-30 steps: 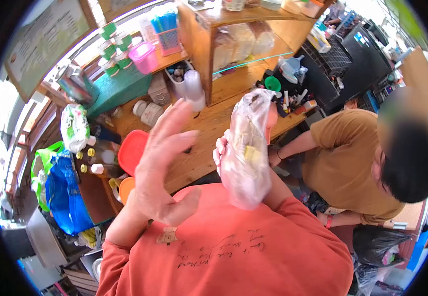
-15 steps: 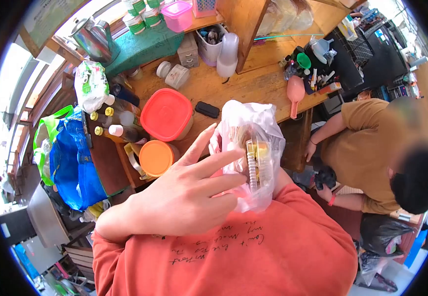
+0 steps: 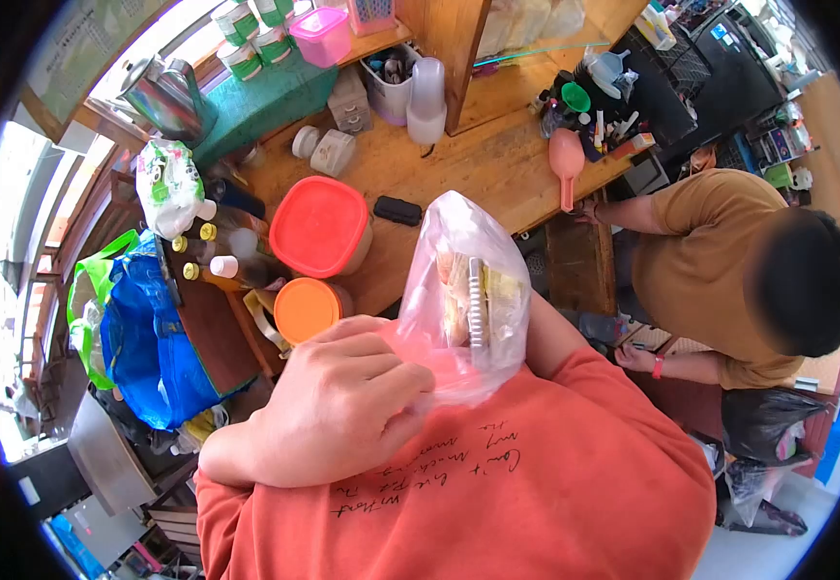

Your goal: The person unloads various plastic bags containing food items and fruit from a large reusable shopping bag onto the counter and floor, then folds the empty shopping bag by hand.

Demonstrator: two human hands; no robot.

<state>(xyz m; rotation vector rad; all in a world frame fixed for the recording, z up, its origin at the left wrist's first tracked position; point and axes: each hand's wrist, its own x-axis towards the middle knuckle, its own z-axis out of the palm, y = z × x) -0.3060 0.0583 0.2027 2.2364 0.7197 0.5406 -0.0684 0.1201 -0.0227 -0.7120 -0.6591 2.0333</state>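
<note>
A thin, see-through plastic bag [image 3: 468, 217] is held up in front of my chest. Inside it shows a clear ridged plastic container [image 3: 478, 304] with pale yellowish contents, blurred by the film. My left hand [image 3: 357, 391] is closed, its curled fingers gripping the bag's lower left edge. From the right, my right forearm [image 3: 553, 333] reaches behind the bag and supports it; the bag mostly hides that hand's fingers.
On the wooden table [image 3: 497, 155] are a red-lidded tub [image 3: 319, 225], an orange-lidded tub [image 3: 307, 310], a black case [image 3: 397, 211] and a pink scoop [image 3: 566, 159]. Several bottles stand left, above a blue bag [image 3: 144, 338]. A person in a brown shirt [image 3: 710, 232] is at right.
My left hand's spread fingers have curled closed at the bag's lower left edge. The bag has turned and shifted slightly left. The other person's arm has reached out toward the table.
</note>
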